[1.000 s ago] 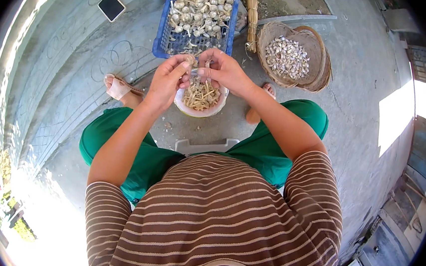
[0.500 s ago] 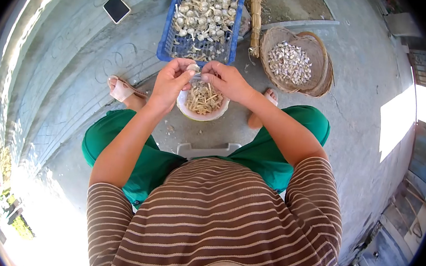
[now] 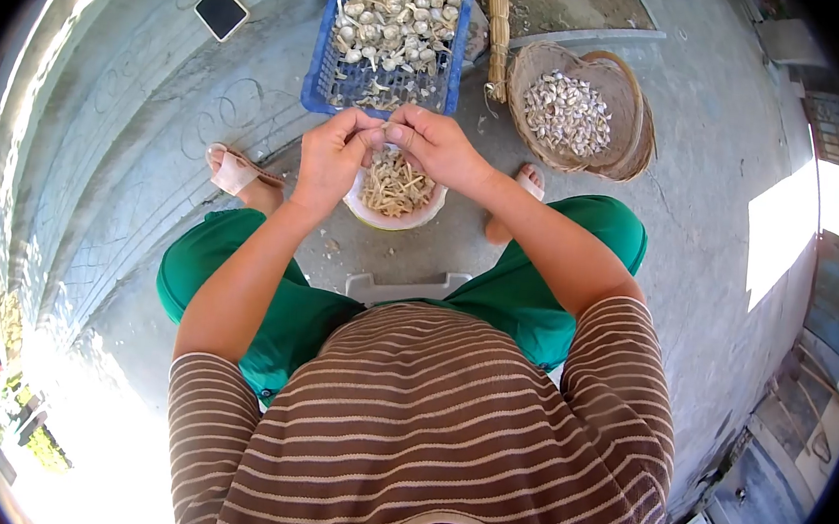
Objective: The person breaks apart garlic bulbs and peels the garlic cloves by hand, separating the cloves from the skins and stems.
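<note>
My left hand point(image 3: 334, 157) and my right hand point(image 3: 436, 145) meet fingertip to fingertip above a white bowl point(image 3: 384, 218) of pale stalks and skins. Both pinch a small garlic bulb point(image 3: 380, 133), mostly hidden by the fingers. Just beyond the hands stands a blue plastic crate point(image 3: 323, 67) holding several whole garlic bulbs. To its right sits a woven basket point(image 3: 637, 122) with loose garlic cloves.
I sit on a low stool point(image 3: 403, 288) over a concrete floor, a sandalled foot point(image 3: 234, 171) at left, another foot point(image 3: 529, 180) at right. A straw bundle point(image 3: 498, 32) lies between crate and basket. A dark phone point(image 3: 220, 12) rests far left.
The hands stayed together over the bowl, with small finger movements on the bulb. The view shifted slightly.
</note>
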A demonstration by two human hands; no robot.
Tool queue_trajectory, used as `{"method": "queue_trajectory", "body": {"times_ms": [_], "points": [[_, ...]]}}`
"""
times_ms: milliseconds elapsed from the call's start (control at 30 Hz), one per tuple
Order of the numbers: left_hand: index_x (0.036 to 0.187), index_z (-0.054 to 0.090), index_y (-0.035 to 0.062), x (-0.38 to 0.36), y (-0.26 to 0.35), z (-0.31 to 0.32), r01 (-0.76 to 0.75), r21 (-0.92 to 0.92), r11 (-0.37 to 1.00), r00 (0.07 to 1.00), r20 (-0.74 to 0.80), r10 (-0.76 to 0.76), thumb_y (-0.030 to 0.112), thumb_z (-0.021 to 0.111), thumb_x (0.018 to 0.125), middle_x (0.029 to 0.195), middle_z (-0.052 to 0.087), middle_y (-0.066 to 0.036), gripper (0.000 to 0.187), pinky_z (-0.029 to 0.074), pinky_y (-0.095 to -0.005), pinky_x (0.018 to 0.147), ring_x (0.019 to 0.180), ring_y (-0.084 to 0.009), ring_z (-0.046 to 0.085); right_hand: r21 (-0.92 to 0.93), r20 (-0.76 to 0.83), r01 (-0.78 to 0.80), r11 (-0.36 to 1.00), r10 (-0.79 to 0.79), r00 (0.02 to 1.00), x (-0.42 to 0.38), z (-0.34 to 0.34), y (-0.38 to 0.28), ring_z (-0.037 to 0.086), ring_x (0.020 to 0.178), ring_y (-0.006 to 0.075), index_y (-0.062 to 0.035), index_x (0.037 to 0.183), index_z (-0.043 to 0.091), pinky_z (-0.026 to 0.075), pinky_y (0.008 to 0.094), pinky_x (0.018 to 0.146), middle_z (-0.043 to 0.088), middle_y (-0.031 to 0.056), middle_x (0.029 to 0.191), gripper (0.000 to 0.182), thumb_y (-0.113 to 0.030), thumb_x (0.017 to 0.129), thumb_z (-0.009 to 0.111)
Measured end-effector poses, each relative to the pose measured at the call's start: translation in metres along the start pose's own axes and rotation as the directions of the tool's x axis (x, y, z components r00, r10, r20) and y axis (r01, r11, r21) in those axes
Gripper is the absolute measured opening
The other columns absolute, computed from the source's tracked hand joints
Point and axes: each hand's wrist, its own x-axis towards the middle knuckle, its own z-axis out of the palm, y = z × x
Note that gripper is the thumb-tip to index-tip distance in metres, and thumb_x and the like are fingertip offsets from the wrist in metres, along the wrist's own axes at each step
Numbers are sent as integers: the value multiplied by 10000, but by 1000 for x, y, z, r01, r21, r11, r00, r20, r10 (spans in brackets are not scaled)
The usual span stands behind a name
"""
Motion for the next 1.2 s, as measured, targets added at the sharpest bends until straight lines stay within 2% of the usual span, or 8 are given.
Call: {"method": "queue_trajectory", "body": {"times_ms": [267,367,467,567,600,800,1067,1200], "points": [[823,584,16,6,-24,-8,93,2,996,994,62,-93,95,581,855,608,562,-16,85,421,-243,536,556,-75,497,-738,-11,109,666,-173,985,-5,-41,-8,583,819,402,-26,971,491,457,458,719,606,201,870,195,-203,890,505],[849,597,26,3,-25,-7,129,192,973,964,205,-168,124,583,852,665,586,-51,99,436,-279,608,629,-109,536,-901,-219,-150,406,-127,967,-7,-98,6,577,883,385,-21,968,516,464,453,772,592,190,981,211,-204,864,514],[883,613,38,-2,-20,1,-105,281,954,968,250,33,134,578,848,752,609,-84,109,447,-300,679,730,-131,567,-888,-455,-458,28,-185,871,-18,-133,4,549,999,341,-37,1002,561,459,428,822,590,143,1007,233,-194,833,525],[899,624,32,1,-20,5,-131,186,974,967,242,84,138,570,857,842,623,-81,127,453,-310,729,810,-148,577,-883,-448,-466,44,-368,814,-11,-146,15,537,1026,326,-63,997,600,460,412,832,593,110,1010,223,-178,816,538],[914,620,29,3,-19,7,38,6,999,963,266,-39,141,562,866,849,623,-63,135,456,-296,720,803,-140,575,-886,-442,-462,37,-368,818,-3,-144,19,537,1026,326,-63,997,600,460,412,832,593,110,1010,223,-178,816,538],[992,584,55,10,-2,14,468,-396,790,872,355,-339,160,515,911,893,604,-13,149,455,-241,722,826,-92,565,-803,-132,13,596,-200,971,73,-95,68,581,936,300,-60,922,640,458,387,834,607,130,999,174,-157,801,563],[981,586,61,10,1,8,497,-485,720,866,328,-377,155,508,910,845,598,-2,142,451,-234,703,783,-84,552,-856,-189,-6,517,-301,935,191,-41,146,575,958,345,-75,968,627,461,396,852,562,172,1112,213,-55,783,524],[978,588,58,13,3,2,484,-532,695,875,318,-366,160,515,908,835,593,1,143,448,-237,693,779,-85,550,-882,-231,-212,422,8,973,203,-39,151,584,914,358,-72,956,627,470,410,839,515,200,1174,218,-46,747,572]]}}
